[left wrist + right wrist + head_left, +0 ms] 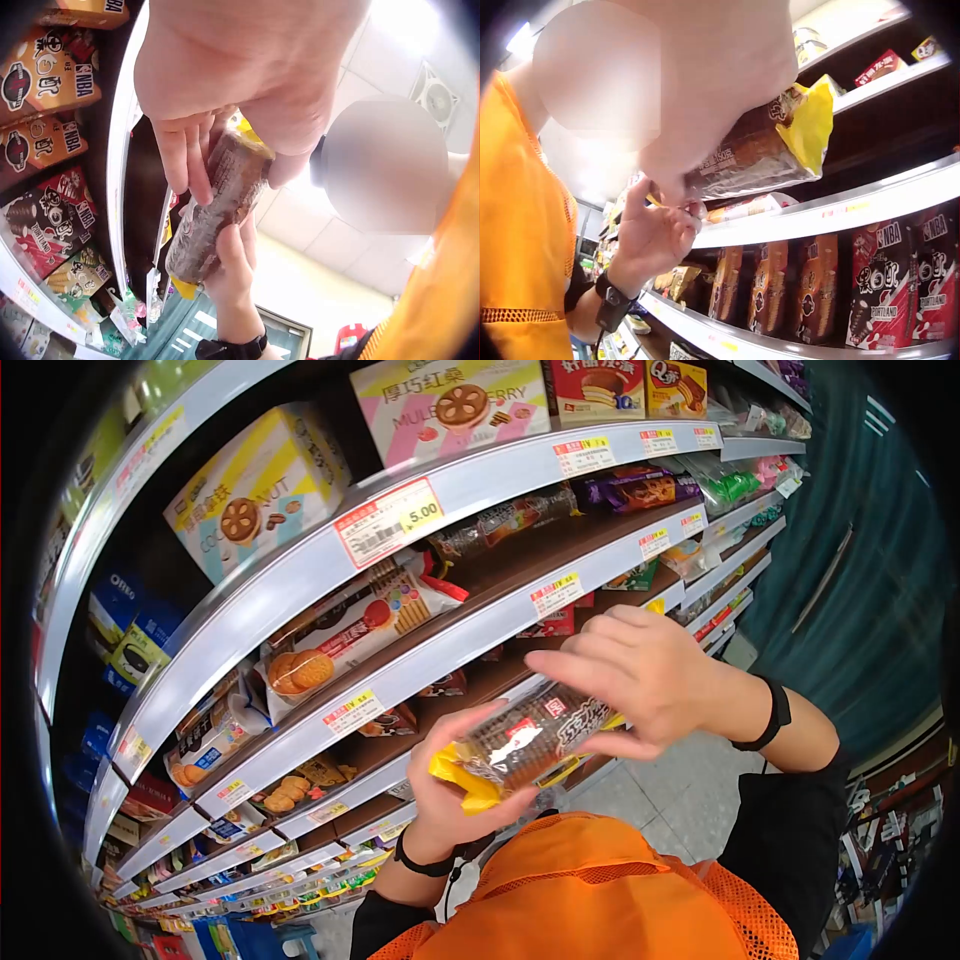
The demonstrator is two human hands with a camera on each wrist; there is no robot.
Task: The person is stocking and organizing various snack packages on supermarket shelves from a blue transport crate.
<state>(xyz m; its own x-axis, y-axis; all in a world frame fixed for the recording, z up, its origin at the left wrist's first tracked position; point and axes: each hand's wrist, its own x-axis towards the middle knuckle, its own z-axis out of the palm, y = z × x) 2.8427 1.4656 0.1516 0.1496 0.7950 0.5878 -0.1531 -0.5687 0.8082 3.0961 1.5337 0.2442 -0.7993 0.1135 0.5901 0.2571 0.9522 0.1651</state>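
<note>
Both hands hold a long pack of dark biscuits (530, 735) with clear wrapping and yellow ends, tilted in front of the shelves. My left hand (440, 800) grips its near end, fingers on one side and thumb on the other. Around the far end, my right hand (655, 675) has its thumb along the near side and its fingers over the top. The left wrist view shows the pack's brown printed side (225, 199) between the two hands. In the right wrist view, a crimped yellow end (810, 127) sticks out past the right hand.
Curved shelves with price tags (390, 520) run along the left and front. They carry a biscuit bag (360, 630), a coconut biscuit box (250, 490) and a mulberry box (450, 405). NBA-marked boxes (881, 285) stand lower. Tiled floor (690, 790) lies below.
</note>
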